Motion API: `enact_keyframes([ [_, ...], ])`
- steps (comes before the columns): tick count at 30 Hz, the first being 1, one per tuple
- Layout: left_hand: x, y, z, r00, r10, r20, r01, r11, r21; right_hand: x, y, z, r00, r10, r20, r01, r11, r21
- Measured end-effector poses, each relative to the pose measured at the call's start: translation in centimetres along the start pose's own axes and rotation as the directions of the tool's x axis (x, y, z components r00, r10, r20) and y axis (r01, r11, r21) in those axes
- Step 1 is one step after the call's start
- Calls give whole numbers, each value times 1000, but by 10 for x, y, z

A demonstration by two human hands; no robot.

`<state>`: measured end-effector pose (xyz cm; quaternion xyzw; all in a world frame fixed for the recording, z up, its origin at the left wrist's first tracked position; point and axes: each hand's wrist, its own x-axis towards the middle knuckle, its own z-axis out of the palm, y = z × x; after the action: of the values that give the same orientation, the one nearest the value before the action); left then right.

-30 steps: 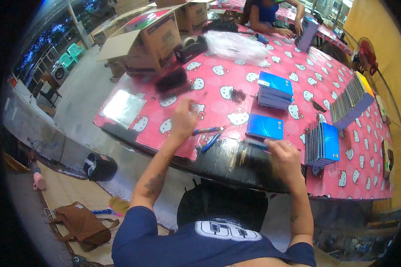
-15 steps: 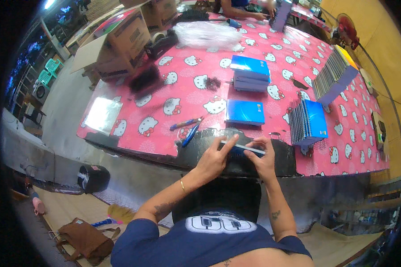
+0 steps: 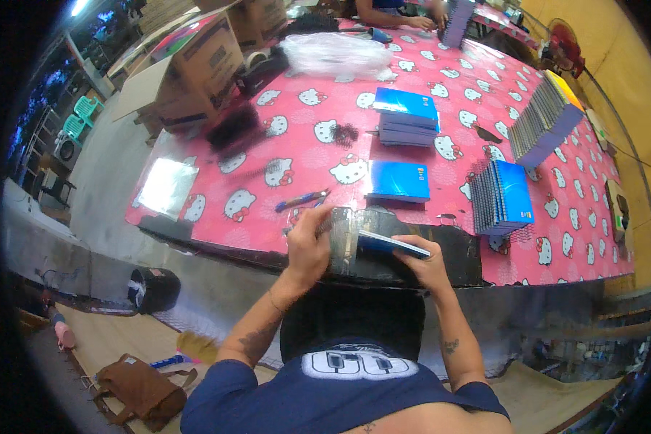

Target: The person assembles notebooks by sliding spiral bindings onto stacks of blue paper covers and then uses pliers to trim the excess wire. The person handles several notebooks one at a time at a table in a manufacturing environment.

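Observation:
My right hand (image 3: 426, 265) grips a thin blue notebook (image 3: 393, 244) by its right end. The notebook is tilted edge-on above the black patch at the table's near edge, its white page edges showing. My left hand (image 3: 309, 246) is off the notebook, to its left, with fingers curled at the table edge. What those fingers hold, if anything, is hidden. Just beyond them lies a slim tool with blue and orange parts (image 3: 300, 200). A blue notebook (image 3: 398, 181) lies flat ahead, with a blue-covered stack (image 3: 406, 118) behind it.
Spiral-bound notebooks (image 3: 500, 197) stand stacked at right, before a taller stack (image 3: 546, 119). Black wire coils (image 3: 233, 130) and a silvery sheet (image 3: 168, 188) lie at left. Clear plastic (image 3: 336, 54) and an open cardboard box (image 3: 188, 76) are farther back. Another person's hand (image 3: 421, 23) is at the far side.
My left hand has let go of the notebook and moved left over the spot where the blue tool lay. My right hand keeps hold of the notebook, now tilted more.

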<state>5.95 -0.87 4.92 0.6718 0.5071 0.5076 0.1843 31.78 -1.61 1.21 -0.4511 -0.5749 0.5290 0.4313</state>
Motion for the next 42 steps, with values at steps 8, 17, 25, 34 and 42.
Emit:
enact_keyframes([
  [8, -9, -4, -16, 956, 12, 292, -50, 991, 121, 3, 5, 0, 999, -35, -21, 35, 999, -20],
  [17, -5, -13, 0, 978, 137, 159, -150, 986, 70, 4, 7, 1, 998, -48, -36, 48, 999, -7],
  [25, 0, -8, -7, 973, 43, 227, -39, 999, -21, 4, 7, 2, 998, -52, -37, 52, 999, -18],
  [34, 20, -10, -3, 926, 215, 312, -237, 971, 34, 3, 3, -1, 999, -29, -13, 29, 999, -25],
  [42, 39, -3, 0, 791, 270, 549, -326, 945, 5, 0, 13, -5, 999, -43, 15, 43, 998, 40],
])
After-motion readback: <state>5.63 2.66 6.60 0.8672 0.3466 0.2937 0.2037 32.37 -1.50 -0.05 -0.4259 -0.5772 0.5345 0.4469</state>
